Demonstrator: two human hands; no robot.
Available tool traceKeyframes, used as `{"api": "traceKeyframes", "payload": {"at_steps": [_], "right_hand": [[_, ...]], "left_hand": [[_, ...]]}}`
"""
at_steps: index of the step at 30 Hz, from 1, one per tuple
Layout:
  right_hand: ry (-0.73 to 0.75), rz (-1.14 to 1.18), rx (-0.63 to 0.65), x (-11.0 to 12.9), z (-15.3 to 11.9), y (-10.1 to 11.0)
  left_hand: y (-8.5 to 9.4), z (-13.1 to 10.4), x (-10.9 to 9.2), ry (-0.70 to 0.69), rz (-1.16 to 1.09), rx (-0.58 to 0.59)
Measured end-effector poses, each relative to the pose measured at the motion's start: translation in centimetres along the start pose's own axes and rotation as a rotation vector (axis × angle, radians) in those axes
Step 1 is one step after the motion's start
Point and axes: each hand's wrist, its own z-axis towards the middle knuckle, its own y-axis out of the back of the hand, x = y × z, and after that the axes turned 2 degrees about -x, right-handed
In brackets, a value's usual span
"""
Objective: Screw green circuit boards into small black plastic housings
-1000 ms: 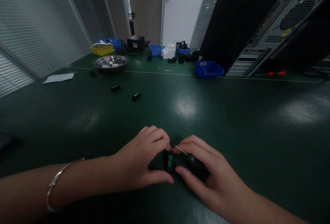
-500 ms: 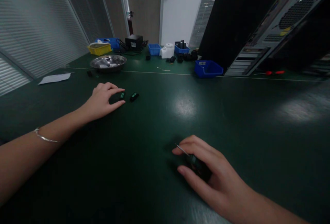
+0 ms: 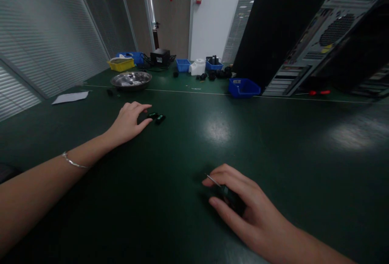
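My left hand (image 3: 129,123) rests on the green table, thumb and fingers apart. Just beyond its fingertips lie two small black parts with green faces, one black part (image 3: 152,115) beside the other black part (image 3: 160,119), nearly touching. Nearer to me, my right hand (image 3: 240,203) is curled loosely around a small screwdriver (image 3: 224,191). Its thin metal shaft points up and left past the index finger, and the dark handle is partly hidden in the palm.
Along the back stand a steel bowl (image 3: 131,87), a yellow bin (image 3: 121,65), a white plastic housing (image 3: 197,67) and a blue bin (image 3: 244,88). A computer case (image 3: 304,61) rises at right, near a red-handled tool (image 3: 319,92). White paper (image 3: 70,97) lies left.
The black part that was between my left fingers now lies closer to the other one, outside the fingertips. The view has tilted up slightly. My right hand keeps its hold.
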Motion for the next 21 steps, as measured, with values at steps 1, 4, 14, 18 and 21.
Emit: {"api": "traceKeyframes", "payload": {"at_steps": [1, 4, 14, 18, 21], "right_hand": [[-0.005, -0.003, 0.004, 0.0, 0.0, 0.0], [-0.007, -0.002, 0.013, 0.0, 0.0, -0.1], [0.022, 0.014, -0.004, -0.1, -0.1, -0.1], [0.006, -0.001, -0.022, -0.3, -0.2, 0.0], [-0.054, -0.008, -0.046, -0.3, -0.1, 0.1]], "left_hand": [[0.2, -0.1, -0.4, -0.01, -0.003, -0.01], [0.5, -0.3, -1.7, -0.06, -0.017, -0.005], [0.3, -0.7, -3.6, -0.2, -0.129, 0.082], [0.8, -1.8, -6.8, -0.315, -0.205, 0.159], [0.9, -2.4, -8.6, -0.389, -0.251, 0.218]]}}
